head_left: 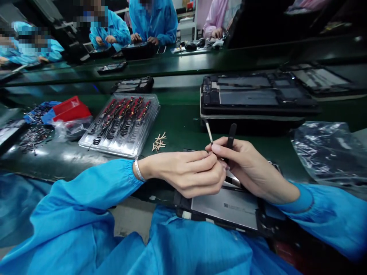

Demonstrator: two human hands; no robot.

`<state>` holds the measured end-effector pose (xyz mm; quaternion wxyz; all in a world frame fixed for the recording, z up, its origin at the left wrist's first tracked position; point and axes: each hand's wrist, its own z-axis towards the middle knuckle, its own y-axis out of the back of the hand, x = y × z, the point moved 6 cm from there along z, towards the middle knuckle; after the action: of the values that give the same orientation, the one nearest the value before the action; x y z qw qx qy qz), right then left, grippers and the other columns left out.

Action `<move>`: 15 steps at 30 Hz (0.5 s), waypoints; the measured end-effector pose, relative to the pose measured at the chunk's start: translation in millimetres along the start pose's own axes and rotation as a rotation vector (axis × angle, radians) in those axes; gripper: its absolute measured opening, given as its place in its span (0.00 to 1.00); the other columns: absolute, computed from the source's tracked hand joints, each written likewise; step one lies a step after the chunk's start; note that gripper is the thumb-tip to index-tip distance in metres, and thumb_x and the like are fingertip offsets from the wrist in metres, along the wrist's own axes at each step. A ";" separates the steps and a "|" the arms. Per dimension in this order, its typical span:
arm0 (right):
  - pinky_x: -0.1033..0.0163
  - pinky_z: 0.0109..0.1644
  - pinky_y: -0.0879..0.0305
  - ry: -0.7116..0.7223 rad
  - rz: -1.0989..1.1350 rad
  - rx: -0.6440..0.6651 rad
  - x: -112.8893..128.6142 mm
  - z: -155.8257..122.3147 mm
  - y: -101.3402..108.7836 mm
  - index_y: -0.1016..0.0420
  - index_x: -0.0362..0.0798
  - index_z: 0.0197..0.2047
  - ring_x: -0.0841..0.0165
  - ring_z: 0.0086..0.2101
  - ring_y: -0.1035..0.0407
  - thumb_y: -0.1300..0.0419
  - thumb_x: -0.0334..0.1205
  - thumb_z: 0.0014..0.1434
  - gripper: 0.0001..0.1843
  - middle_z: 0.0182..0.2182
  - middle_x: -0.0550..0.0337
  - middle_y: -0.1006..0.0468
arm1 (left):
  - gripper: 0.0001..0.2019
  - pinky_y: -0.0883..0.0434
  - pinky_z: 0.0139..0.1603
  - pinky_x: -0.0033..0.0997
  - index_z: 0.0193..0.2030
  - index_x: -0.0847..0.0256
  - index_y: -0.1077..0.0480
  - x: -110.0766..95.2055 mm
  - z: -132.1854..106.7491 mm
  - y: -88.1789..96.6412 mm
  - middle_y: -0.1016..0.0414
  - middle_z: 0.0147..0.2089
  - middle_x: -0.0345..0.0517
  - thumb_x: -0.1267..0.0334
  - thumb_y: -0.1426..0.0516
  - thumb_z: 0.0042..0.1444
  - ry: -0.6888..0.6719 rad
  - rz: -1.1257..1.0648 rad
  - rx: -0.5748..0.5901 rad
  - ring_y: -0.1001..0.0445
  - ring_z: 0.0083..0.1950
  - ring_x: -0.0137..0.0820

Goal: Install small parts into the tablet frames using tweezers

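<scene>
Both my hands meet above an opened tablet (225,206), whose silver battery faces up near the bench's front edge. My right hand (249,164) is closed around dark tweezers (231,134), which stick up between thumb and fingers. A thin whitish strip (209,131) with a dark lower end rises from where the fingertips meet; the right thumb and forefinger pinch its lower end. My left hand (192,172) is closed, thumb and forefinger pressed together beside the right fingertips. Whatever it pinches is too small and covered to name.
Left of my hands stand a clear plastic tray (119,124) of small red-and-black parts and several pale strips (159,142). A red bin (71,108) lies farther left. Behind are stacked opened tablets (255,95); a clear plastic bag (329,152) lies right. Co-workers (155,23) sit across the bench.
</scene>
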<state>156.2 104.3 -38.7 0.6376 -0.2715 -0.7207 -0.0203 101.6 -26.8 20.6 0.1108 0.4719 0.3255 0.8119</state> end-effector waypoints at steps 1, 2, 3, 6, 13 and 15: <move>0.69 0.28 0.42 0.044 -0.039 -0.018 2.3 0.8 1.6 0.19 0.50 0.34 0.75 0.26 0.40 0.26 0.47 0.55 0.11 0.25 0.65 0.30 | 0.09 0.20 0.51 0.28 0.49 0.60 0.21 1.3 -0.8 0.7 0.19 0.45 0.43 0.64 0.43 0.69 0.039 -0.023 -0.019 0.19 0.47 0.30; 0.69 0.27 0.42 0.102 -0.098 -0.044 5.9 1.3 3.3 0.19 0.50 0.33 0.75 0.25 0.39 0.26 0.47 0.54 0.11 0.24 0.65 0.29 | 0.08 0.20 0.50 0.28 0.48 0.60 0.22 5.0 -1.9 1.4 0.19 0.45 0.43 0.65 0.43 0.70 0.117 -0.045 -0.037 0.20 0.46 0.29; 0.69 0.27 0.42 0.165 -0.177 -0.073 10.4 1.1 4.5 0.18 0.49 0.33 0.75 0.24 0.38 0.26 0.46 0.54 0.10 0.24 0.65 0.28 | 0.08 0.21 0.48 0.28 0.48 0.61 0.23 10.9 -3.5 1.4 0.19 0.44 0.44 0.65 0.44 0.70 0.230 -0.061 -0.043 0.20 0.45 0.29; 0.67 0.27 0.40 0.355 -0.462 -0.132 26.1 -3.7 2.6 0.17 0.48 0.34 0.73 0.24 0.35 0.29 0.43 0.56 0.08 0.25 0.63 0.23 | 0.09 0.23 0.40 0.29 0.44 0.65 0.27 27.8 -11.0 -3.1 0.21 0.39 0.47 0.64 0.46 0.72 0.572 -0.074 0.043 0.23 0.39 0.30; 0.66 0.29 0.41 0.693 -0.960 -0.146 43.4 -19.5 -10.4 0.20 0.46 0.33 0.73 0.26 0.32 0.38 0.34 0.64 0.08 0.27 0.63 0.21 | 0.11 0.29 0.41 0.28 0.43 0.64 0.30 27.2 -10.0 -8.0 0.25 0.39 0.46 0.66 0.51 0.74 0.705 -0.108 0.266 0.27 0.39 0.30; 0.67 0.31 0.39 0.746 -1.032 -0.111 42.1 -21.3 -13.7 0.20 0.45 0.37 0.73 0.27 0.30 0.38 0.32 0.65 0.05 0.29 0.63 0.19 | 0.12 0.31 0.37 0.28 0.43 0.64 0.30 25.4 -8.2 -6.2 0.26 0.37 0.45 0.68 0.53 0.74 0.717 -0.080 0.275 0.28 0.37 0.30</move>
<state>168.1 100.0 8.8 0.7389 0.1035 -0.4861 -0.4551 80.5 -13.2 31.6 -0.0430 0.1554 0.4673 0.8692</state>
